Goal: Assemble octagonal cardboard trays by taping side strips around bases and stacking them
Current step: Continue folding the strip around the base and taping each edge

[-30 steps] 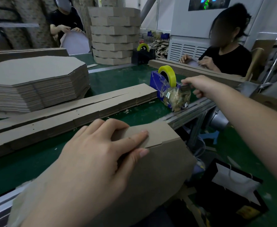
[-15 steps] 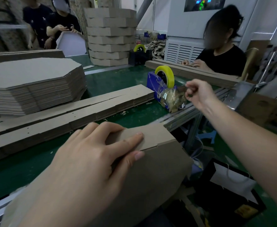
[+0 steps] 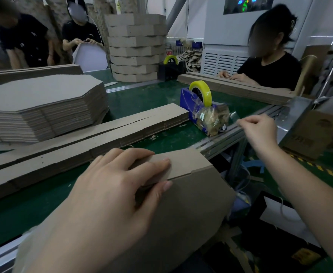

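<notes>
Right hand (image 3: 258, 129) with tape (image 3: 233, 115) farther from dispenser (image 3: 185, 98), yellow roll (image 3: 200, 85) inside.

Left hand (image 3: 112, 192): low centre of view, palm down, forearm entering from bottom left. Four fingers (image 3: 142, 164) extended, slightly spread, lying flat on top of the cardboard tray (image 3: 191, 203). Thumb stretched out just below them, pressed against the tray's side face. No visible curl at the knuckles. Right hand (image 3: 258, 129): further out, right of centre, arm reaching forward from the lower right edge, wrist roughly straight, back of hand up. Fingers curled in, tips pinching the end of a clear tape strip (image 3: 234, 116). Hands well apart.
</notes>
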